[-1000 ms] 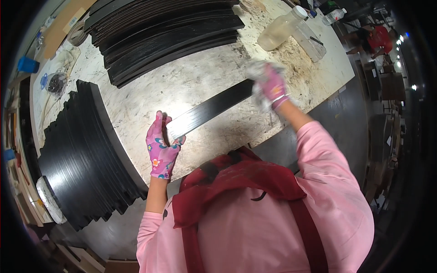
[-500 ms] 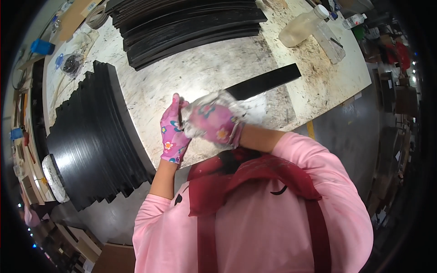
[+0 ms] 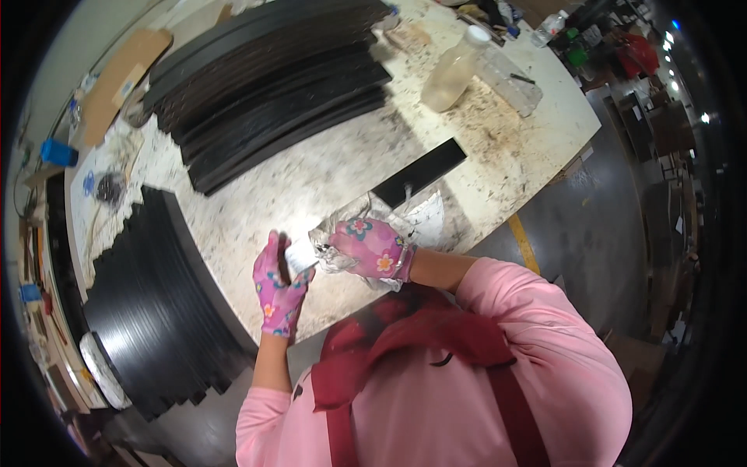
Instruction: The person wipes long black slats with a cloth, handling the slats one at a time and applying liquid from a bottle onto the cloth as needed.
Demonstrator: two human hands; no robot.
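A flat black strip [image 3: 424, 173] lies at a slant across the work table, its far end showing beyond my right hand. My right hand [image 3: 369, 247], in a pink flowered glove, closes round a crumpled greyish-white rag [image 3: 334, 257] and presses it on the strip. My left hand [image 3: 278, 288], in a matching glove, grips the strip's near left end between thumb and fingers. A bright white patch between the two hands looks like glare on the strip. Rag and right hand hide the strip's middle. Loose rag edges spread beside the strip.
Long black strips are stacked at the table's back [image 3: 272, 93], and another stack [image 3: 156, 303] stands left. A cloudy plastic jug [image 3: 451, 70] stands at the back right beside a clear plastic container [image 3: 506, 82]. The white table [image 3: 545, 132] is smudged; its right edge borders grey floor.
The view has turned and shifted. My hands are lower in the picture and further apart. The rag hand has come to rest, and the strip's end by my left hand now shows a bright face.
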